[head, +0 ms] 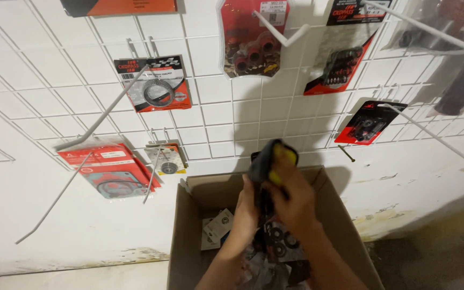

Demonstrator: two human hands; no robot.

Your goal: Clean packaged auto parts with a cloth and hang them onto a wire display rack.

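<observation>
Both hands are raised over an open cardboard box [339, 215] that stands against a white wall. The left hand [245, 212] and the right hand [291, 201] are pressed close together, and both are clamped on one dark packet [267, 158] with yellow patches, held upright just above the box's back edge. The right hand's fingers wrap the packet's right side; the left hand grips it lower down, from the left. What the packet contains cannot be made out.

Inside the box lie more packets: one white card [216, 228] with a small round part shows at the left, and a clear packet of black rings [280, 241] lies under the wrists. The rest of the contents is a jumble too blurred to count.

A white wire grid [210, 102] covers the wall above the box. Seven packets hang on it in clear view: an orange one [119, 6] at the top edge, a red one with a ring [157, 86], a red one with a gasket [111, 169], a small pale one [166, 159], a red blister of rollers [253, 40], a long one of springs [342, 59] and a small red-and-black one [369, 122]. More hang blurred at the far right. Long white hooks [100, 115] stick out from the grid; at least five are visible.
</observation>
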